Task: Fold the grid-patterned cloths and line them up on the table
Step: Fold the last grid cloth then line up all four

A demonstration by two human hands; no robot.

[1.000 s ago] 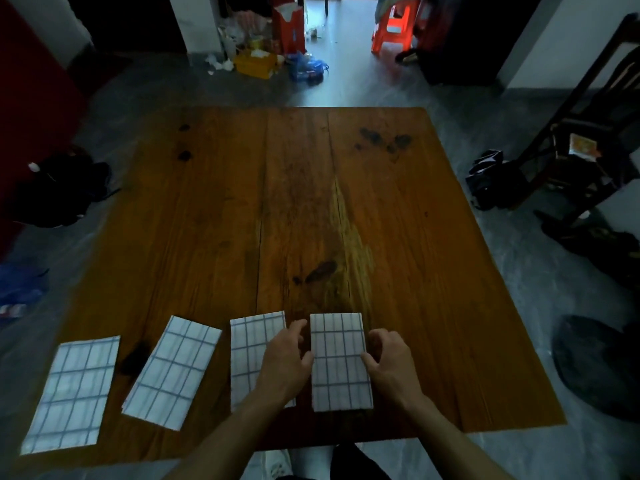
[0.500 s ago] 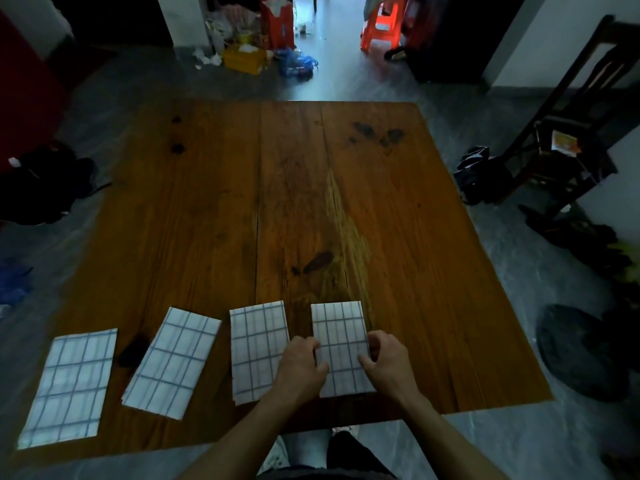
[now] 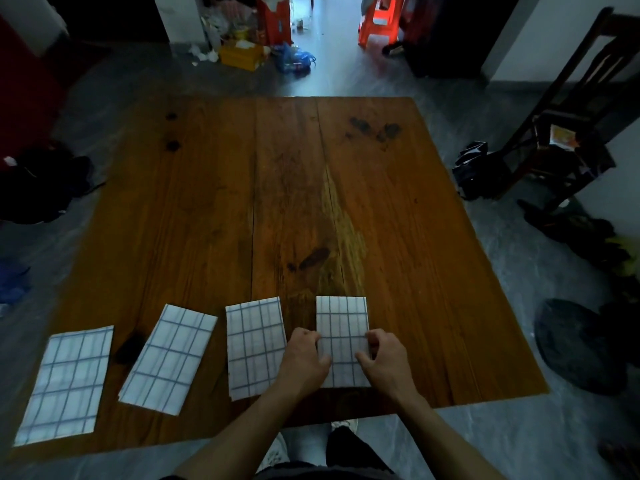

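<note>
Along the near table (image 3: 346, 202) edge, four folded cloths in a row: first (image 3: 64, 384), second (image 3: 169, 358), third (image 3: 255, 346), fourth (image 3: 341, 327). On the fourth, left hand (image 3: 303, 360) and right hand (image 3: 386, 362), fingers curled, pinching its two long sides.

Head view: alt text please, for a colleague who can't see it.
Both hands, left hand and right hand, grip the sides of the rightmost folded grid cloth on a wooden table. Three more folded cloths lie in a row to its left.
</note>
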